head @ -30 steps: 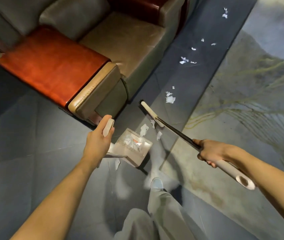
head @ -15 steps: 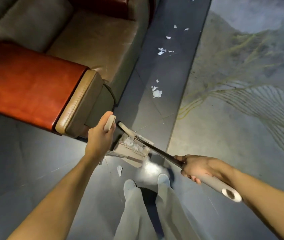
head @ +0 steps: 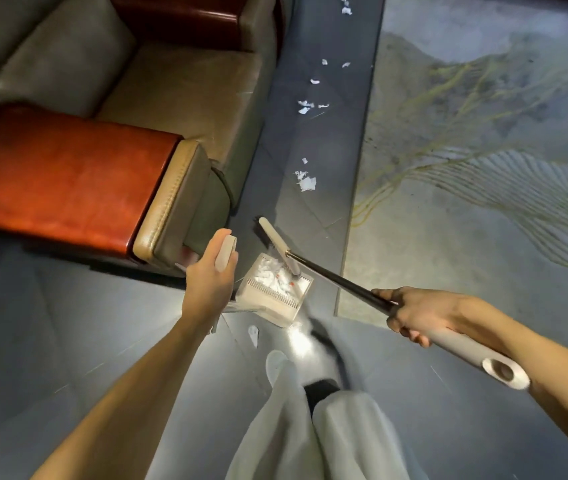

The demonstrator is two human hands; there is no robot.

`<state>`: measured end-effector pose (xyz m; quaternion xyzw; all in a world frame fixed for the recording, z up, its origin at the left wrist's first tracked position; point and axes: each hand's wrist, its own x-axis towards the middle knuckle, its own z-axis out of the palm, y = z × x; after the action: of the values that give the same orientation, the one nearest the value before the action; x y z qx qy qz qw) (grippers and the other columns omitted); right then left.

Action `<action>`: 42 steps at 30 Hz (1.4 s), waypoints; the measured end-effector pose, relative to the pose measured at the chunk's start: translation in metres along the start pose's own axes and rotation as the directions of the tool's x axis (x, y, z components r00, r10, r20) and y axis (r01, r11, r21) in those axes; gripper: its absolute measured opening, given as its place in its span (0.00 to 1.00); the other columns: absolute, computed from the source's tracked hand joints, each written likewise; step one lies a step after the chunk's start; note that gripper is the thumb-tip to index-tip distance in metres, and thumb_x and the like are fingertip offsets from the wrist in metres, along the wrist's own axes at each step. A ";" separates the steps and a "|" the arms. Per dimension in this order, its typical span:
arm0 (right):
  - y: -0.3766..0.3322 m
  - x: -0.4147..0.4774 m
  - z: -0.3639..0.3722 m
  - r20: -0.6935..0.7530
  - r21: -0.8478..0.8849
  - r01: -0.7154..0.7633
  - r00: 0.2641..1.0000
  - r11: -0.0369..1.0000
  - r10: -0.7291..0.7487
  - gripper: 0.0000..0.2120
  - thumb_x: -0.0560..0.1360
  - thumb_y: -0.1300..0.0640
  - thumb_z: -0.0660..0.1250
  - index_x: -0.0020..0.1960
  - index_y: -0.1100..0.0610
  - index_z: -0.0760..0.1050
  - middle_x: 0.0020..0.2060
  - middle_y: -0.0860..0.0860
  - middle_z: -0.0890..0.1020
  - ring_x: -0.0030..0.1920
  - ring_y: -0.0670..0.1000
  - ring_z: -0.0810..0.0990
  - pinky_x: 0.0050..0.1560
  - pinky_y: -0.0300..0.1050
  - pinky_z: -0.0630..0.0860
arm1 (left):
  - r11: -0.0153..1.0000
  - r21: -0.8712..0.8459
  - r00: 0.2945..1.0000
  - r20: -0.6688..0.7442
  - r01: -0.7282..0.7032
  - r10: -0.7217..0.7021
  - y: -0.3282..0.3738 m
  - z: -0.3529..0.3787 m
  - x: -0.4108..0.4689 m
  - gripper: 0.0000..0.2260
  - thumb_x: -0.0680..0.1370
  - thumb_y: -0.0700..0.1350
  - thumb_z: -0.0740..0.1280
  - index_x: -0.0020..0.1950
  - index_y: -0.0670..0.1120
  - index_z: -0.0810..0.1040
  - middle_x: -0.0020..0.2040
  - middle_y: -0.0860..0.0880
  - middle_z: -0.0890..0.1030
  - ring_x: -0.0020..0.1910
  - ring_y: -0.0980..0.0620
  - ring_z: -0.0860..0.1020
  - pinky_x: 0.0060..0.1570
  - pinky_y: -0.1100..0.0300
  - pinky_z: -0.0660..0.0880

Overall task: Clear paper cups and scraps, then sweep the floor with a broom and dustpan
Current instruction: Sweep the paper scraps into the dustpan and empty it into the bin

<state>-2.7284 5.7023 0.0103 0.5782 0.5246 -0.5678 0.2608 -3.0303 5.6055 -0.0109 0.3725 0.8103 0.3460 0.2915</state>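
Note:
My left hand grips the pale upright handle of a white dustpan that stands on the dark floor and holds white paper scraps. My right hand grips the broom on its dark shaft near the pale grip. The broom's pale head lies across the dustpan's far edge. One scrap lies on the floor behind the pan. More torn paper scraps are strewn ahead along the dark floor strip, with further ones beyond.
A leather armchair with a red-brown armrest stands close on the left, its corner next to my left hand. A patterned grey rug covers the floor on the right. My legs and shoes are below the dustpan.
The broom head swept back into the dustpan and now reaches beyond its far edge. The scraps that lay in front of the pan are inside it. My view has shifted forward.

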 end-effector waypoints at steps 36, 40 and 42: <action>0.052 -0.023 0.346 -0.133 -0.235 -0.219 0.972 0.947 0.191 0.18 0.74 0.69 0.58 0.64 0.61 0.69 0.35 0.55 0.74 0.30 0.49 0.73 0.30 0.40 0.72 | 0.998 0.057 0.996 0.086 0.026 -0.031 -0.153 -0.138 -0.190 0.20 0.80 0.50 0.62 0.72 0.56 0.66 0.61 0.49 0.76 0.52 0.47 0.75 0.54 0.42 0.78; 0.053 -0.043 0.326 -0.045 -0.153 -0.231 0.973 0.961 0.226 0.18 0.75 0.69 0.57 0.64 0.60 0.68 0.25 0.54 0.73 0.22 0.48 0.69 0.23 0.37 0.69 | 1.000 0.022 0.994 0.111 0.015 -0.018 -0.148 -0.135 -0.180 0.19 0.80 0.49 0.62 0.71 0.55 0.67 0.60 0.48 0.76 0.55 0.43 0.76 0.53 0.40 0.78; 0.061 -0.059 0.311 -0.024 -0.069 -0.241 0.971 0.968 0.239 0.19 0.76 0.68 0.57 0.66 0.57 0.66 0.18 0.51 0.68 0.18 0.47 0.65 0.22 0.34 0.65 | 0.999 0.037 0.991 0.132 -0.004 -0.001 -0.146 -0.133 -0.177 0.18 0.80 0.49 0.62 0.71 0.55 0.68 0.58 0.45 0.76 0.54 0.40 0.77 0.51 0.39 0.79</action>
<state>-2.7806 5.3858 -0.0213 0.6322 0.4728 -0.5084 0.3440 -3.0882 5.3472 -0.0077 0.4005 0.7953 0.3054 0.3373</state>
